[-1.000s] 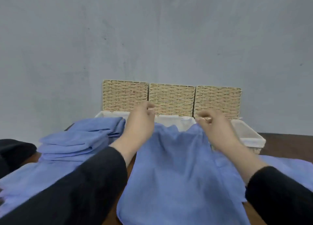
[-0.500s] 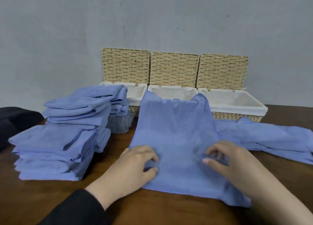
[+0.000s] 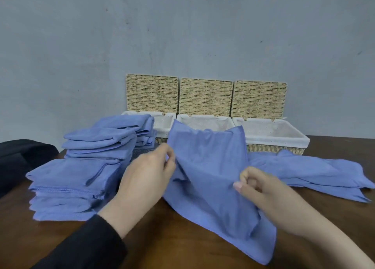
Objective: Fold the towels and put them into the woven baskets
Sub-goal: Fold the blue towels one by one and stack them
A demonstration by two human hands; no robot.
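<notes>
A blue towel [image 3: 211,167] lies in the middle of the brown table, its far edge draped against the middle woven basket [image 3: 205,121]. My left hand [image 3: 146,175] pinches the towel's left edge and lifts it off the table. My right hand [image 3: 261,195] grips a fold of the same towel near its right side, fingers curled. Three woven baskets with white liners and raised lids stand in a row at the back: the left basket [image 3: 164,124], the middle one and the right basket [image 3: 284,139].
Stacks of folded blue towels [image 3: 85,167] stand at the left, partly in front of the left basket. Another loose blue towel [image 3: 316,171] is spread at the right. A dark cloth [image 3: 20,159] lies at the far left. The grey wall is close behind.
Both hands came back from the baskets to the towel's near part, then lifted it: the left edge is now raised and the towel is bunched between my hands.
</notes>
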